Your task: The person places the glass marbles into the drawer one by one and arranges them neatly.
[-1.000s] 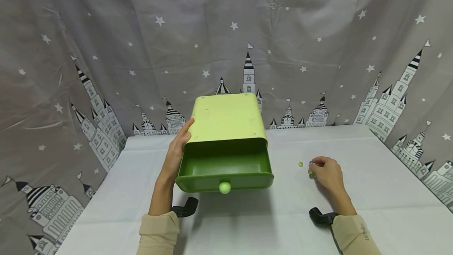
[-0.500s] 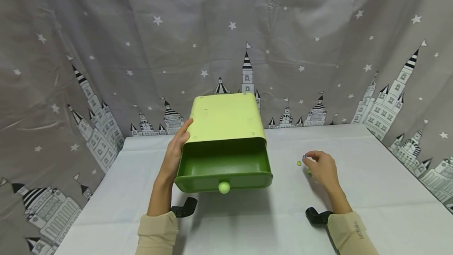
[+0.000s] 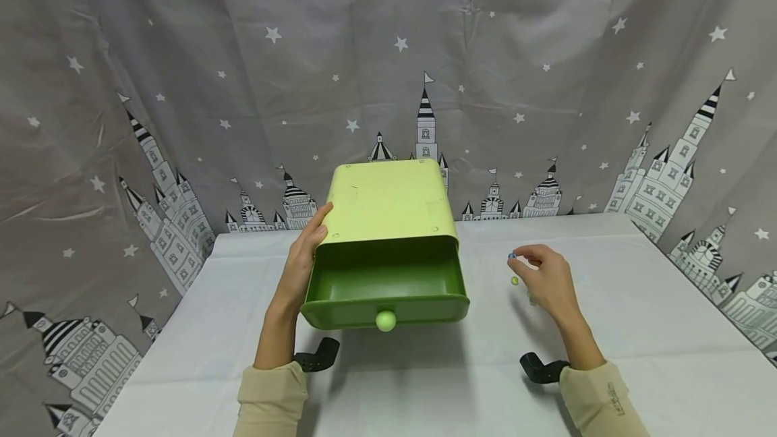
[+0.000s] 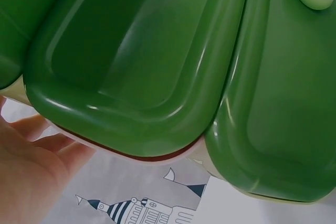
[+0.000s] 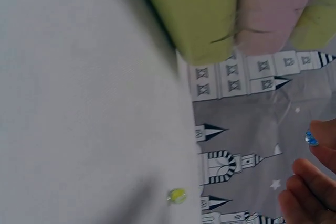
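Note:
A small drawer cabinet [image 3: 391, 197] with a pale yellow-green top stands in the middle of the table. Its top green drawer [image 3: 346, 314] is pulled out, with bare floor showing inside and a round light-green knob [image 3: 386, 320] on the front. My left hand [image 3: 299, 263] rests along the cabinet's left side, fingers extended against it. To the right of the cabinet, my right hand [image 3: 546, 280] pinches a small blue marble [image 5: 311, 138] between thumb and finger, raised over the table. A yellow-green marble [image 5: 177, 195] lies on the cloth below that hand.
Another greenish marble [image 3: 531, 299] is partly hidden beside the right hand. The right wrist view shows pink [image 5: 268, 14] and yellow-green cabinet sections. White cloth covers the table [image 3: 643, 302]; a grey castle-print curtain [image 3: 388, 52] hangs behind it.
My right hand has lifted the blue marble from beside the other marbles and moved it up and left toward the cabinet. The left hand and cabinet have stayed in place.

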A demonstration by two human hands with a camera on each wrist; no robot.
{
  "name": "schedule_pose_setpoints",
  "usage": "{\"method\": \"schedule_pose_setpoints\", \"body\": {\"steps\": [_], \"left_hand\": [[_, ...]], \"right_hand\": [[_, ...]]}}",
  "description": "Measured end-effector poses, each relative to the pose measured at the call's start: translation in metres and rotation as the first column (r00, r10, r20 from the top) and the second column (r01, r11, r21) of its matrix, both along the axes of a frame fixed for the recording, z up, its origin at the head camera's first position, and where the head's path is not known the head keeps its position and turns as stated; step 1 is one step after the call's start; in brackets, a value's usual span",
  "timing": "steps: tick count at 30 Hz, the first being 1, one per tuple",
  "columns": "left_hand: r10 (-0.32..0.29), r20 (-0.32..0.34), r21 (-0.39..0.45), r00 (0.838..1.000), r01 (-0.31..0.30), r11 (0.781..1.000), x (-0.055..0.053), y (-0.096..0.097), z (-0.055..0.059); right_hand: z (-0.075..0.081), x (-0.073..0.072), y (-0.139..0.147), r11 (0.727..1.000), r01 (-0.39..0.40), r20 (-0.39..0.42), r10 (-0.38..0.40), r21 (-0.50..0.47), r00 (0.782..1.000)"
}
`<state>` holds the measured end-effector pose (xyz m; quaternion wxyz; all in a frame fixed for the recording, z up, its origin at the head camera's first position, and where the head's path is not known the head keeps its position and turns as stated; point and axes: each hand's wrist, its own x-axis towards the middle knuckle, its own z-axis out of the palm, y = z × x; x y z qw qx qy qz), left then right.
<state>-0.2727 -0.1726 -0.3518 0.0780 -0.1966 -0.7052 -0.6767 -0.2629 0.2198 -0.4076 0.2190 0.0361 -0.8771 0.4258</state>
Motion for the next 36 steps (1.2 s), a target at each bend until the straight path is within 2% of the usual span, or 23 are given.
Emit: {"method": "schedule_pose_setpoints", "body": {"steps": [8,14,23,30,36], "left_hand": [[0.007,0.003,-0.010,1.000,-0.007,1.000,0.001,0.001,0.000],[0.005,0.005,-0.007,1.000,-0.005,1.000,0.001,0.001,0.000],[0.013,0.004,-0.008,1.000,-0.013,1.000,-0.001,0.001,-0.001],[0.014,0.002,-0.011,1.000,-0.014,1.000,0.000,0.000,-0.001],[0.008,0.006,-0.001,1.000,-0.008,1.000,0.000,0.000,-0.001]], "right_hand": [[0.023,0.011,-0.010,0.999,-0.043,-0.120,0.039,-0.026,0.992],[0.041,0.023,-0.017,0.995,-0.094,-0.136,0.087,-0.045,0.987],[0.068,0.044,-0.030,0.977,-0.191,-0.239,0.164,-0.095,0.957],[0.080,0.056,-0.038,0.948,-0.259,-0.231,0.214,-0.188,0.949],[0.085,0.065,-0.052,0.911,-0.357,-0.270,0.298,-0.207,0.916]]}}
